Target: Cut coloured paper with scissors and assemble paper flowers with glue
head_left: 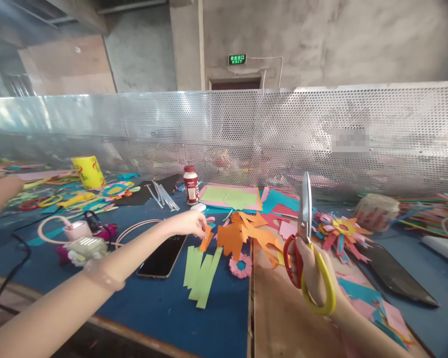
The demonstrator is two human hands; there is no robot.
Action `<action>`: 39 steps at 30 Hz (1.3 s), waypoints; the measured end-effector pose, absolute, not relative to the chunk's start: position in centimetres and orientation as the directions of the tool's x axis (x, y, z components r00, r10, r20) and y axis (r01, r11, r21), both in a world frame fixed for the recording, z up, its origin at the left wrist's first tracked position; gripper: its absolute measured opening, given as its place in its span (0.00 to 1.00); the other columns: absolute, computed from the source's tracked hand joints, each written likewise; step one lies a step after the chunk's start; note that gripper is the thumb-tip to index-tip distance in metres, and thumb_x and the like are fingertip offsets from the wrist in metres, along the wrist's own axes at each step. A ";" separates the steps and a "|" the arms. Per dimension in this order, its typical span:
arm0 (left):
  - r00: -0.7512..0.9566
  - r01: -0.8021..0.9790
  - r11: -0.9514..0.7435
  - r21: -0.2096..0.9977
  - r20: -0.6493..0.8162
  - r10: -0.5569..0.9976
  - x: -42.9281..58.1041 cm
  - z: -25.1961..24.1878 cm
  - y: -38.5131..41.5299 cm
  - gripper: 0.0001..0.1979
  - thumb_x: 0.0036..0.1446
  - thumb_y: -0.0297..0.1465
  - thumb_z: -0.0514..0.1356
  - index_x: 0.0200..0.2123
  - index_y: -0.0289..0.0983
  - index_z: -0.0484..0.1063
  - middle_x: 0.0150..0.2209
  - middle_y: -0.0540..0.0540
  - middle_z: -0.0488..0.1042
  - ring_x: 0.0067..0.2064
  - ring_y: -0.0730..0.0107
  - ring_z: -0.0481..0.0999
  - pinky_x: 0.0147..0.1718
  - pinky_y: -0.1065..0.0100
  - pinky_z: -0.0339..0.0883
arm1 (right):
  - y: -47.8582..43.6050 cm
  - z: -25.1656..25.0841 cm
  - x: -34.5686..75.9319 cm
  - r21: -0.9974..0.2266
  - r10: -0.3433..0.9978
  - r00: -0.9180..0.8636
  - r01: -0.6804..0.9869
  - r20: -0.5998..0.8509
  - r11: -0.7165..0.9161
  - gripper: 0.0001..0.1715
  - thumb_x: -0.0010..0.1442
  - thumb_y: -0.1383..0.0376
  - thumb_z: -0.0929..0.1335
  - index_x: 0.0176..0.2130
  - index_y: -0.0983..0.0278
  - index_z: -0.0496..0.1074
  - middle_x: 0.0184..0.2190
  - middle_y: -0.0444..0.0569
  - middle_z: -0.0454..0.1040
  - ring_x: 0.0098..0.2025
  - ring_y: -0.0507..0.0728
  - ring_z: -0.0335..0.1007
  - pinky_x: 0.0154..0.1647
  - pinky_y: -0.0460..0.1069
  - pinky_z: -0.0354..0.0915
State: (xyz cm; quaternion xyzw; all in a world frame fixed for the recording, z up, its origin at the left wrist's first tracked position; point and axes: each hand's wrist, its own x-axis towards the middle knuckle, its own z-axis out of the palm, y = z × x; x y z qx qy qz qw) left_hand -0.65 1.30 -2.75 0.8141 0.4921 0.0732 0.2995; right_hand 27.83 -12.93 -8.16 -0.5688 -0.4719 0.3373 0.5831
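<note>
**Scissors Held Upright Amid Scattered Coloured Paper**

A person's right hand (315,278) grips a pair of scissors (305,226), wrapped about the red and yellow handles (331,293), the blades (305,196) together and pointing up above the tabletop (149,308). To its left, the left hand (190,223) pinches an orange strip (207,240) at its fingertips. Orange scraps (242,231) spread between the two hands. Light green strips (201,276) lie just on the near side of the left hand, with a pink paper ring (245,271) beside them to the right. A phone (163,256) rests near the left wrist, while a red-capped bottle (190,186) stands beyond. Right of the scissors sits a many-coloured paper flower (343,226). At the far left edge, another person's hand (2,191) shows blurred; its grasp cannot be told.
</note>
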 end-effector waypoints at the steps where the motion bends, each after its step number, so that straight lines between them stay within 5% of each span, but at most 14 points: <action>1: 0.493 0.770 -0.345 0.537 -0.158 0.855 -0.3 -2.9 1.1 0.11 0.36 0.34 0.66 0.23 0.36 0.69 0.22 0.50 0.72 0.27 0.65 0.73 0.25 0.70 0.60 | -13.0 -8.1 27.8 -0.982 0.933 0.319 0.132 0.169 0.133 0.26 0.60 0.49 0.59 0.19 0.62 0.59 0.09 0.38 0.57 0.10 0.47 0.52 0.10 0.42 0.51; 3: 0.470 0.784 -0.376 0.493 -0.077 0.879 0.2 -3.0 0.6 0.12 0.36 0.35 0.66 0.23 0.36 0.68 0.23 0.49 0.72 0.29 0.64 0.73 0.26 0.70 0.58 | -13.0 -7.9 27.8 -0.983 0.937 0.304 0.116 0.171 0.141 0.25 0.60 0.49 0.59 0.20 0.62 0.59 0.10 0.37 0.56 0.10 0.47 0.52 0.10 0.42 0.51; 8: 0.483 0.744 -0.486 0.459 0.133 0.865 3.0 -1.8 -0.6 0.17 0.55 0.45 0.53 0.32 0.37 0.69 0.33 0.46 0.73 0.34 0.65 0.70 0.31 0.69 0.56 | -13.3 -6.6 27.3 -0.976 0.925 0.338 0.181 0.175 0.118 0.26 0.61 0.50 0.57 0.19 0.61 0.57 0.08 0.38 0.57 0.09 0.48 0.52 0.10 0.43 0.51; 13: 0.564 0.732 -0.472 0.492 -0.048 0.824 8.4 -0.8 0.8 0.23 0.48 0.50 0.58 0.19 0.36 0.70 0.16 0.49 0.65 0.19 0.71 0.62 0.22 0.69 0.50 | -13.4 -5.8 26.9 -0.974 0.919 0.356 0.200 0.169 0.102 0.27 0.61 0.51 0.57 0.17 0.61 0.56 0.07 0.38 0.56 0.09 0.48 0.53 0.11 0.43 0.52; 17: 0.635 0.676 -0.450 0.584 -0.153 0.757 11.7 -2.0 2.5 0.19 0.40 0.43 0.66 0.14 0.34 0.69 0.14 0.49 0.66 0.18 0.72 0.63 0.20 0.70 0.51 | -13.3 -6.2 26.9 -0.989 0.927 0.351 0.107 0.133 0.101 0.25 0.61 0.49 0.57 0.20 0.61 0.57 0.07 0.36 0.55 0.08 0.47 0.49 0.09 0.43 0.49; 21: 0.654 0.527 -0.475 0.705 0.021 0.756 13.1 -2.6 3.9 0.10 0.40 0.32 0.67 0.28 0.33 0.75 0.21 0.49 0.72 0.23 0.71 0.69 0.25 0.70 0.59 | -13.2 -6.4 27.3 -0.982 0.912 0.369 0.019 0.181 0.187 0.25 0.60 0.48 0.59 0.21 0.62 0.58 0.09 0.37 0.57 0.09 0.47 0.51 0.10 0.42 0.49; 24: 0.615 0.365 -0.524 0.770 0.224 0.756 13.9 -0.7 5.1 0.23 0.45 0.29 0.65 0.47 0.35 0.70 0.30 0.48 0.75 0.31 0.69 0.73 0.32 0.68 0.65 | -13.3 -6.2 27.5 -0.969 0.875 0.425 0.020 0.232 0.247 0.26 0.60 0.48 0.58 0.21 0.62 0.60 0.09 0.38 0.58 0.10 0.48 0.52 0.10 0.42 0.51; 30: 0.332 0.145 -0.616 0.774 0.549 0.767 17.6 4.6 9.0 0.26 0.57 0.30 0.58 0.58 0.37 0.57 0.42 0.43 0.74 0.42 0.66 0.74 0.41 0.66 0.68 | -13.3 -5.1 27.1 -0.929 0.838 0.499 -0.155 0.220 0.337 0.24 0.57 0.48 0.59 0.21 0.62 0.61 0.08 0.37 0.57 0.08 0.47 0.49 0.09 0.42 0.49; 35: 0.124 0.223 -0.534 0.816 0.520 0.845 20.2 2.0 11.7 0.16 0.60 0.33 0.57 0.51 0.34 0.65 0.47 0.41 0.70 0.45 0.63 0.72 0.44 0.57 0.68 | -12.9 -4.7 26.9 -0.921 0.840 0.536 -0.279 0.086 0.272 0.24 0.55 0.48 0.60 0.20 0.62 0.61 0.09 0.37 0.58 0.08 0.46 0.48 0.08 0.42 0.48; 39: 0.155 0.318 -0.441 0.839 0.413 0.898 19.9 -1.9 12.1 0.16 0.61 0.34 0.56 0.50 0.35 0.65 0.50 0.41 0.68 0.46 0.62 0.72 0.43 0.56 0.69 | -12.7 -4.9 27.1 -0.933 0.836 0.541 -0.245 0.093 0.262 0.24 0.55 0.48 0.59 0.20 0.62 0.61 0.09 0.37 0.57 0.08 0.47 0.49 0.07 0.42 0.49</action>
